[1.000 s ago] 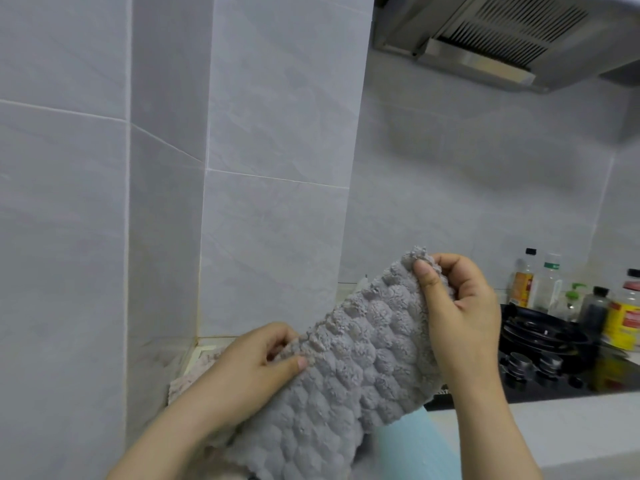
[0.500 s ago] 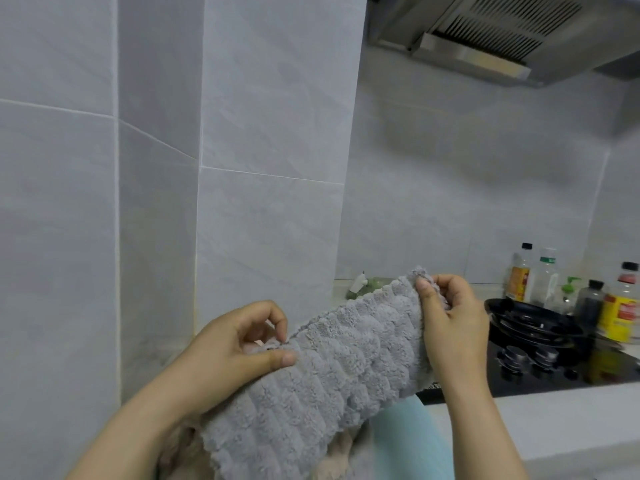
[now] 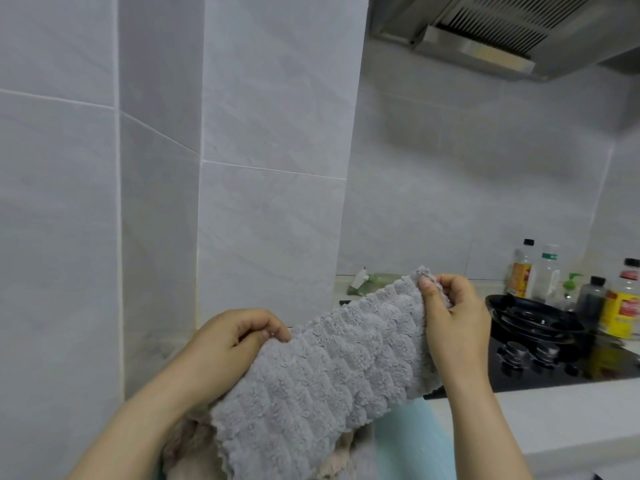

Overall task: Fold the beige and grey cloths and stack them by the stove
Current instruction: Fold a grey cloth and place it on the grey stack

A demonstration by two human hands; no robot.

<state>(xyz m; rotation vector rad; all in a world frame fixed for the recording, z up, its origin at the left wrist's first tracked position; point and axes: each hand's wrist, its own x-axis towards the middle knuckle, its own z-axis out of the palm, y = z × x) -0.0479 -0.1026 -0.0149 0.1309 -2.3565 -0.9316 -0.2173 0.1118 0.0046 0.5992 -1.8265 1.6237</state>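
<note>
Lower than a second ago, the grey cloth (image 3: 332,368) stretches between my left hand (image 3: 225,344) and right hand (image 3: 453,327), each grip pinched on a top corner to square it for folding, above the beige cloth (image 3: 337,460), left of the stove (image 3: 554,368).

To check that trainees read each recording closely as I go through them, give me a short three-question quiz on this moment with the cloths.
1. True or false: the left hand and the right hand both grip the grey cloth.
2. Where does the beige cloth show? A) below the grey cloth B) in a basket C) on a chair
3. Fill in: the black pan sits on the ____.

Key: 1 true; 2 A; 3 stove.
</note>
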